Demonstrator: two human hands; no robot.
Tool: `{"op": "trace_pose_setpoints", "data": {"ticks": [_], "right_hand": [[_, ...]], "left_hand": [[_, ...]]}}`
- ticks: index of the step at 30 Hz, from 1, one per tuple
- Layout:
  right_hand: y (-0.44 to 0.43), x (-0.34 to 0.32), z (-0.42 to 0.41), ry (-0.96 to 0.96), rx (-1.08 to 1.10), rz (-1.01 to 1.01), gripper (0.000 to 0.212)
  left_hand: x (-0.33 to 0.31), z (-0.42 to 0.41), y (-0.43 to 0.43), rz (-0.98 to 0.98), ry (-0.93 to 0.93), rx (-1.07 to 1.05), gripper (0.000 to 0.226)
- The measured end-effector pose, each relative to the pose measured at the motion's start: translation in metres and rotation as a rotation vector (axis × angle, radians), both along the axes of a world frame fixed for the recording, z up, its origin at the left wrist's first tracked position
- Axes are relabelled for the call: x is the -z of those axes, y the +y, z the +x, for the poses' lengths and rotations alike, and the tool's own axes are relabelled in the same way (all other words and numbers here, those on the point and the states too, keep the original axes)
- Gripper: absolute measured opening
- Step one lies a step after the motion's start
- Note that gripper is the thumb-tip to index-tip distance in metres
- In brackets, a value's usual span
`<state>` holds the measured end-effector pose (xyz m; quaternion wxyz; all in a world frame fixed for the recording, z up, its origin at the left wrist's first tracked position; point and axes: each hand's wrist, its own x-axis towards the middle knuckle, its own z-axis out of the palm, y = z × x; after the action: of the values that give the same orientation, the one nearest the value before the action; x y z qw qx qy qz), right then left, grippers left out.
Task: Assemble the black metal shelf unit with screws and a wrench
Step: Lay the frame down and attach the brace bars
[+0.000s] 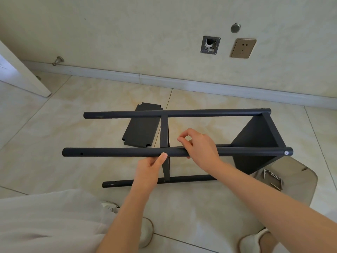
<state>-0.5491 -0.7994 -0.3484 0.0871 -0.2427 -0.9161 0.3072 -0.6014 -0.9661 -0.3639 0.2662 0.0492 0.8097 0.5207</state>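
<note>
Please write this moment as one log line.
shelf frame: lying on floor | left hand: grips near pole | right hand: curled over same pole, fingertips pinched | loose panel: on floor

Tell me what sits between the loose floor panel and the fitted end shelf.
Head view: the middle shelf, edge-on, and the right hand gripping the near pole.

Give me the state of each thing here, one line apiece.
Frame: on its side on the floor, part built.
Pole: gripped by both hands.
Left hand: grips the pole, thumb against its front.
Right hand: curled over the pole, thumb and forefinger pinched.
Loose panel: flat on the floor, unattached.
Screw: fitted in the pole's right end.
Socket: nothing plugged in.
</note>
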Motion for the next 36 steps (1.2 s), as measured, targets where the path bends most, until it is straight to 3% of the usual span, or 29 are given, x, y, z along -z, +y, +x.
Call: {"op": "trace_pose_setpoints", "data": {"ticks": [4,8,12,16,19,24,31,36], "right_hand": [[0.001,0.000,0.001,-0.017,-0.037,0.002,0.020],[0.004,-0.003,-0.002,-0.067,-0.096,-0.030,0.022],[0.009,-0.006,-0.003,-0.086,-0.153,-0.068,0.022],[0.011,-0.007,-0.003,-0.088,-0.175,-0.093,0.020],[0.014,-0.009,-0.004,-0.113,-0.200,-0.147,0.019],[0.020,-0.013,-0.009,-0.156,-0.242,-0.233,0.020],[0.030,-0.015,-0.020,-0.217,-0.291,-0.317,0.014],[0.039,-0.014,-0.035,-0.246,-0.334,-0.540,0.011]], "left_hand": [[-0.006,-0.008,-0.004,-0.107,0.008,0.102,0.020],[-0.033,-0.022,0.002,-0.688,0.396,0.165,0.048],[-0.055,-0.032,0.007,-0.968,0.682,0.209,0.062],[-0.056,-0.054,0.007,-0.905,0.870,0.437,0.088],[-0.055,-0.077,0.008,-0.784,0.907,0.776,0.109],[-0.050,-0.107,0.010,-0.824,1.026,1.158,0.096],[-0.035,-0.109,0.001,-0.645,1.002,1.145,0.087],[-0.030,-0.111,-0.001,-0.593,1.020,1.116,0.086]]}}
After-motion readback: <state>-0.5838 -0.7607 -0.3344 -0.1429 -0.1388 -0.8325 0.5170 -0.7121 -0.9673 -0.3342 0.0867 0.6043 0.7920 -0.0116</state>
